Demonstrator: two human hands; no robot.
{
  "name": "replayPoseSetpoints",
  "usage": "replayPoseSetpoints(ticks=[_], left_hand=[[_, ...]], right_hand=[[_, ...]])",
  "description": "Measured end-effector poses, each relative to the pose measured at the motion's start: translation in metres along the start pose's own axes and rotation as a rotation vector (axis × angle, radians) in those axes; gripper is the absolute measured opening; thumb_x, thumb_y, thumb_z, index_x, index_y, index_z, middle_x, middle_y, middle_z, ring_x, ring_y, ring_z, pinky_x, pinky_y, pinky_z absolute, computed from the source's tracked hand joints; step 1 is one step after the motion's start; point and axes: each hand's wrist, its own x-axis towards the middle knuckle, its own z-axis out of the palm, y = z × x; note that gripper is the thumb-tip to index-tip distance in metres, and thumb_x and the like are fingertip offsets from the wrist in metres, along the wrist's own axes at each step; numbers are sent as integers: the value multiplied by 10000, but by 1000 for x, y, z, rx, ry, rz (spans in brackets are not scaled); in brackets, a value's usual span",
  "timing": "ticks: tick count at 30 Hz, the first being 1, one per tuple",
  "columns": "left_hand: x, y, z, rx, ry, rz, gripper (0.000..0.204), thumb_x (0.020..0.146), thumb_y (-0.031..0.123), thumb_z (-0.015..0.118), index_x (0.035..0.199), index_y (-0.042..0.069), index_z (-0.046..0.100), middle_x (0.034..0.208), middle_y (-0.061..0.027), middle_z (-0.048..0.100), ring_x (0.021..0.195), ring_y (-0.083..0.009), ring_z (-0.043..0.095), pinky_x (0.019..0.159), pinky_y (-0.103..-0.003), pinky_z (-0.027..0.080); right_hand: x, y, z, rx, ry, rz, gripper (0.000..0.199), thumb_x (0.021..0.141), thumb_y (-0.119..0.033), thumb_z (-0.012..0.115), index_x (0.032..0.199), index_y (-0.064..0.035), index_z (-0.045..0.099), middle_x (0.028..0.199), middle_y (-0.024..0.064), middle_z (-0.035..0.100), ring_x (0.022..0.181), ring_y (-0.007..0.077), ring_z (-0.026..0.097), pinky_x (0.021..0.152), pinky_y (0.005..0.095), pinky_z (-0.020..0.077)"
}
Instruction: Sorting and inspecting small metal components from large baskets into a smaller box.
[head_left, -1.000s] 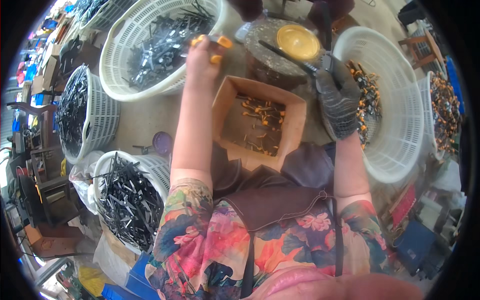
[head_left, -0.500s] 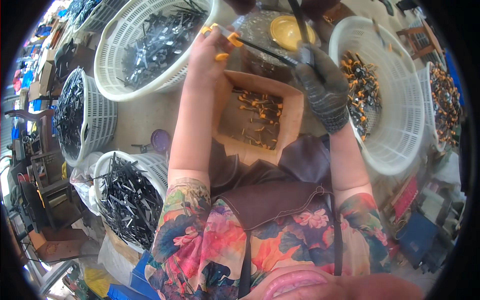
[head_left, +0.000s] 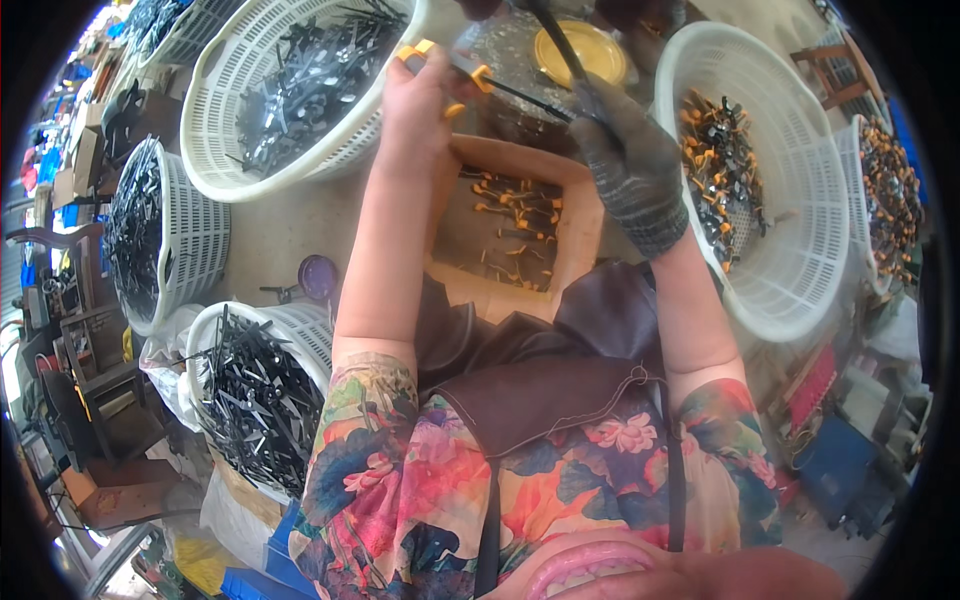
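Head view. The left hand (head_left: 425, 95), bare but for orange caps on the fingertips, is raised over the far edge of the cardboard box (head_left: 580, 250). Its fingers are closed narrowly on one end of a thin dark metal strip (head_left: 520, 92). The caps appear to serve as guards against sharp edges.

The right hand (head_left: 625, 150), in a dark knitted glove, has its fingers curled around the other end of the same strip, so the piece spans between both hands, above the box and just short of the round container with a yellow lid (head_left: 580, 50). A second dark rod runs up from this glove toward the top edge; whether the glove grips it as well cannot be told.

The box sits directly before the person, between the forearms, and holds a loose scatter of orange-tipped pieces (head_left: 510, 215), placed there, it seems, for easy reach.

A white basket of dark metal parts (head_left: 300, 70) stands at the far left, its rim next to the left hand. Two more such baskets (head_left: 150, 230) (head_left: 255, 390) stand down the left side. On the right, a white basket (head_left: 790, 180) holds pieces with orange fittings, and another basket (head_left: 885, 190) lies beyond it. Plain stock to the left and fitted stock to the right suggests sorting by condition.

A small purple disc (head_left: 318, 277) lies on the bench top (head_left: 270, 230) near the box's left wall. A dark apron (head_left: 540, 390) covers a floral shirt.
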Motion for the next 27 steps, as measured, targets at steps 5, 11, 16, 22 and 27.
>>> replayPoseSetpoints(ticks=[5,11,16,22,27], left_hand=[[-24,-14,20,-53,95,53,238,910,91,525,1101,8,410,938,-123,590,709,-198,605,585,-305,523],[-65,23,-19,213,20,-234,197,942,205,525,1035,34,501,859,-79,583,630,-166,603,502,-242,473],[-137,15,-48,560,-328,-508,236,903,189,610,1040,1,568,639,6,540,493,-61,494,456,-201,397],[-164,-1,-57,655,-370,-686,260,838,127,689,1035,-25,614,678,4,583,487,-46,483,446,-191,391],[-160,0,-61,596,-284,-528,219,819,92,701,1002,-17,650,669,4,587,484,-37,461,442,-178,378]], right_hand=[[-3,10,7,156,28,232,294,838,-63,637,1126,-14,599,908,111,641,802,206,621,724,316,503],[-19,16,-31,841,-214,725,365,884,-124,604,1215,4,516,826,57,606,696,106,568,608,246,486],[-63,-3,-50,955,-477,1005,456,870,-209,646,1246,2,496,900,57,602,720,109,569,628,243,479],[-69,-11,-40,810,-711,1145,572,853,-325,647,1221,67,450,674,33,507,571,122,503,562,270,443],[-77,-23,-48,781,-563,1141,336,902,-189,602,1185,-18,546,819,13,580,616,64,528,550,220,463]])
